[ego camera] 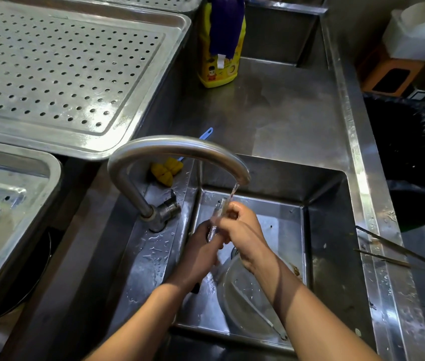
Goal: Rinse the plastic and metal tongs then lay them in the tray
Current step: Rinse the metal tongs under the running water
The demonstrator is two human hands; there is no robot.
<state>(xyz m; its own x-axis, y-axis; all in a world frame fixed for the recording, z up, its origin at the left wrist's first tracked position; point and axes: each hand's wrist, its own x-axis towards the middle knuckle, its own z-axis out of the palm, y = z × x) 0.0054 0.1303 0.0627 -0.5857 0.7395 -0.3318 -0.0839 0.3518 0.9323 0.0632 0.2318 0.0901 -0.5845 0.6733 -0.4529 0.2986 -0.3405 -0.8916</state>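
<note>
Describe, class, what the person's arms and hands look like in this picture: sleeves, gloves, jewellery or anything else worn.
Both forearms are bare as far as the picture shows, with no sleeves in view. The left hand and right hand wear no gloves. No watch, bracelet or ring can be seen on either wrist or on the fingers that show. Both hands look wet and shiny under the running water.

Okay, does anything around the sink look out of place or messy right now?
The metal tongs lie across the sink's right rim, handle end jutting past the edge. Brownish residue clings to the basin's right wall. Otherwise nothing stands out.
</note>
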